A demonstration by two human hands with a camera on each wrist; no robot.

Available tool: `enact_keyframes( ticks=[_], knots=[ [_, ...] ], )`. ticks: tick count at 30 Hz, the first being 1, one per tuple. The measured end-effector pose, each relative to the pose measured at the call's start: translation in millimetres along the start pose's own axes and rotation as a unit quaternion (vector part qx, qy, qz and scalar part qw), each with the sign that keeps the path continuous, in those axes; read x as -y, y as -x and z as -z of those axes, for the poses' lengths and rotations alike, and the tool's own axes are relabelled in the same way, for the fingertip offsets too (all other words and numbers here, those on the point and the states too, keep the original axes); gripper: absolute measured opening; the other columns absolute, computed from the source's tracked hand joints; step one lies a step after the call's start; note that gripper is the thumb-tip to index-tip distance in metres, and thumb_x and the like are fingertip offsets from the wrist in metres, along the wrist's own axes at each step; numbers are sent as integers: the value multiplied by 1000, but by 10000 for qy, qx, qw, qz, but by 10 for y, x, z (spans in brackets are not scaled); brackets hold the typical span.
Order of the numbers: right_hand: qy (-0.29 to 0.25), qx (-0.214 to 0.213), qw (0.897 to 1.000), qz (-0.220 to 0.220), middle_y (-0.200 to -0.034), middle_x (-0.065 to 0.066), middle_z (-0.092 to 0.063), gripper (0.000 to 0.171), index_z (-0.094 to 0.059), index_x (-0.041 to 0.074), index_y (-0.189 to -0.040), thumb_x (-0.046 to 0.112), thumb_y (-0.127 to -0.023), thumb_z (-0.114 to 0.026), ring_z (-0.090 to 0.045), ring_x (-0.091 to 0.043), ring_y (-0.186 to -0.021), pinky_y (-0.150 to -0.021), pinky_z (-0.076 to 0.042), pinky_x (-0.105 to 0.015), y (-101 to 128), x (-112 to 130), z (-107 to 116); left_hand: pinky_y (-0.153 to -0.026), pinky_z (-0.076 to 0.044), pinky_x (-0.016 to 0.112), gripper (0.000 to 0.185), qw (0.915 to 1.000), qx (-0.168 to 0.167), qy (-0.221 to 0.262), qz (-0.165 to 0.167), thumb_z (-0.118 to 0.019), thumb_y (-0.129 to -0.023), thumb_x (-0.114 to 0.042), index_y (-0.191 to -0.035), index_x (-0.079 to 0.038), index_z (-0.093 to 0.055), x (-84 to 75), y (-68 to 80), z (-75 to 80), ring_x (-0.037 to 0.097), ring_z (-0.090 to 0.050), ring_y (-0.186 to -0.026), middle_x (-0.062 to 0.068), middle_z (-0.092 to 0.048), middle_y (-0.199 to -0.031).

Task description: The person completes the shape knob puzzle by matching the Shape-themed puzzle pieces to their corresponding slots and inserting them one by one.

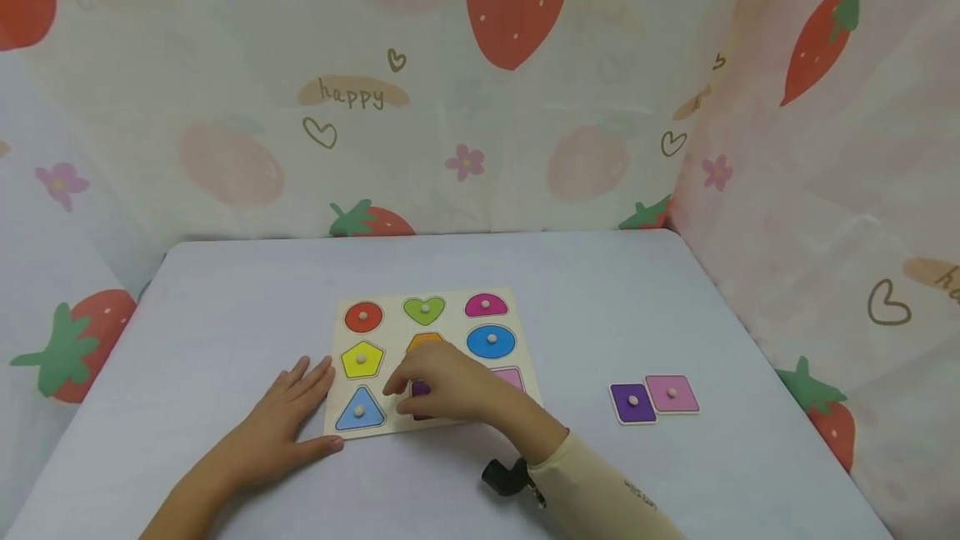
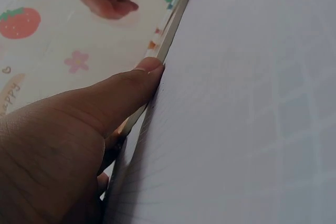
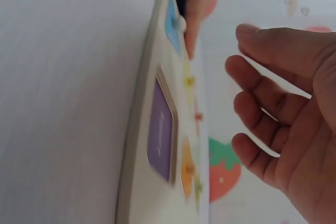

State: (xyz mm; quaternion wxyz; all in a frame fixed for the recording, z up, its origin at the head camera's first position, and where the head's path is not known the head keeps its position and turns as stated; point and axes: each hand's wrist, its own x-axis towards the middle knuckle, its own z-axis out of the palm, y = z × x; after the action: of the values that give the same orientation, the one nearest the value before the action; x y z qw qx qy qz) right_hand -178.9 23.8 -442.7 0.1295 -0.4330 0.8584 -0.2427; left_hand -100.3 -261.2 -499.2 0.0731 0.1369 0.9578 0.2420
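Note:
A wooden knob puzzle board [image 1: 392, 300] lies flat on the table. Beside its left edge my left hand [image 1: 273, 427] rests with straight fingers, and the thumb [image 2: 126, 90] touches the board's near corner. Over the board's lower middle hovers my right hand [image 1: 453, 380]. Its fingers [image 3: 254, 114] are loosely bent and apart from the thumb, with nothing between them. Below it is a purple recess [image 3: 160, 135] without a piece; a pink recess [image 1: 512, 377] is partly hidden by the right wrist. A blue triangle piece [image 1: 360, 397] sits in the near left place.
A purple square piece [image 1: 634, 416] and a pink square piece [image 1: 684, 403] lie side by side on the table, right of the board. Red, green, magenta, yellow, blue and orange knobbed pieces sit in the board. Fabric walls [image 1: 442, 107] printed with strawberries surround the table.

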Motion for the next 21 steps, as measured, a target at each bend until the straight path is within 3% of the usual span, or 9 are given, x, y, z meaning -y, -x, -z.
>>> enact_keyframes(
  ticks=[5, 12, 19, 21],
  knots=[
    [63, -228, 9997, -95, -103, 15, -73, 20, -79, 23, -112, 27, -93, -78, -58, -4, -104, -94, -51, -23, 243, -113, 137, -126, -12, 62, 107, 10000, 29, -49, 55, -69, -80, -74, -162, -15, -32, 2, -12, 1, 38, -8, -158, 4, -23, -171],
    [-27, -628, 9978, -213, -103, 12, -72, 18, -79, 20, -109, 23, -92, -79, -60, -13, -105, -91, -51, -26, 553, -274, 283, -128, -8, 58, 108, 10000, 0, -56, 78, -70, -80, -74, -162, -16, -31, 28, 0, 8, 38, -7, -159, 3, -22, -171],
    [-74, -961, 9929, -698, -108, 11, -73, 19, -79, 21, -111, 22, -92, -79, -57, -11, -114, -106, -48, -41, 902, -467, 415, -129, -7, 56, 109, 10000, 22, 13, 95, -67, -79, -78, -163, -17, -30, 29, -4, 3, 37, -6, -159, 2, -21, -172],
    [-101, -1100, 9903, -841, -109, 12, -73, 19, -79, 21, -110, 21, -91, -79, -57, -11, -115, -104, -50, -42, 1003, -521, 449, -129, -7, 56, 109, 10000, 24, 16, 83, -67, -79, -78, -163, -17, -31, 24, -6, 8, 37, -6, -159, 2, -21, -171]
  ],
)
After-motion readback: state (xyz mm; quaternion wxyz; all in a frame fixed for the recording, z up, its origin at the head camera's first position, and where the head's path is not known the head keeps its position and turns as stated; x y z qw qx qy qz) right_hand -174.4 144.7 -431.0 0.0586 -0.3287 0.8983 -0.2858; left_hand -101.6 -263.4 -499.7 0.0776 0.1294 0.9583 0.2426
